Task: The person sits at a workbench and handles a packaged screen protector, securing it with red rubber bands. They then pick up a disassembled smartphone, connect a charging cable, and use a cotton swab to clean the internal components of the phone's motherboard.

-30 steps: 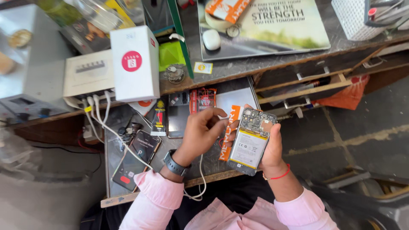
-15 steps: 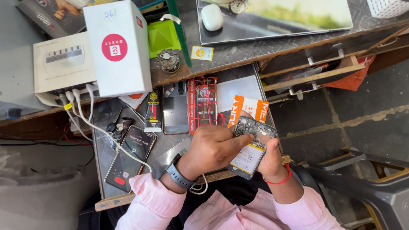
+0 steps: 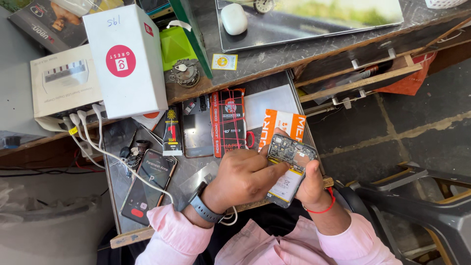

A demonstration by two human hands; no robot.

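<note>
An opened phone (image 3: pixel 290 169) with its back cover off sits in the person's hands above the near edge of a pulled-out metal tray (image 3: pixel 117 196), in front of the body. Its inside faces up: a dark circuit board with small metal parts fills the upper half, and a pale flat battery with printed lines fills the lower half.

The right hand (image 3: pixel 310 185) wraps around the phone's right side and grips it from beneath, fingers curled along the far edge and thumb against the near side. A red thread circles that wrist. The left hand (image 3: pixel 245 177) lies across the phone's left side, loosely closed, with its fingertips (image 3: pixel 280 167) pressed on the board; whether they pinch a small part cannot be told. A dark watch (image 3: pixel 202 208) sits on the left wrist.

On the tray, just left of the hands, lies a second phone (image 3: pixel 147 186) with a lit screen and a white cable (image 3: pixel 105 154) plugged in. Beyond the hands lie a red packet (image 3: pixel 228 120), an orange and white packet (image 3: pixel 282 122) and a dark glass panel (image 3: pixel 197 128). A white box (image 3: pixel 125 61) stands on the desk (image 3: pixel 274 56) above, near a white mouse (image 3: pixel 234 18).
</note>
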